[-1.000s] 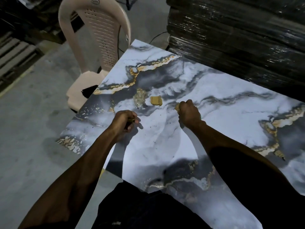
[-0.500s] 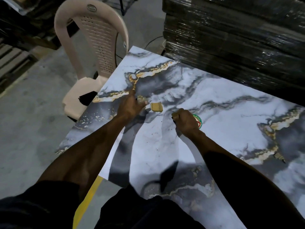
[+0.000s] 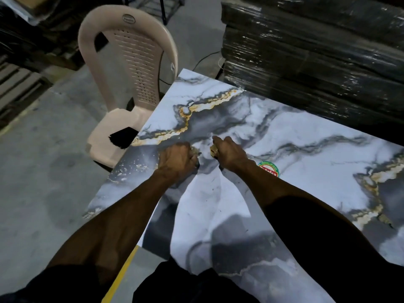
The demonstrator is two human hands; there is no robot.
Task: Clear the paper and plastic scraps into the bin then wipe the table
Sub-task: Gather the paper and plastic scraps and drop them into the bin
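Both hands rest on the marble-patterned table (image 3: 306, 176) near its left middle. My left hand (image 3: 176, 159) is closed over a crumpled clear plastic scrap (image 3: 194, 152), of which only a bit shows at the knuckles. My right hand (image 3: 229, 153) is fisted around a tan paper scrap (image 3: 213, 149) that peeks out at the thumb side. A round green and red sticker (image 3: 269, 169) lies on the table just right of my right wrist. No bin is in view.
A beige plastic chair (image 3: 135, 84) stands at the table's left edge with a dark item (image 3: 122, 137) on its seat. Shrink-wrapped dark stacks (image 3: 317, 51) rise behind the table. A yellow floor line (image 3: 122, 274) runs beside the near corner.
The left hand reached forward to the plastic scrap and closed over it. The right hand moved forward onto the tan paper piece, which no longer lies loose on the table. The sticker got uncovered.
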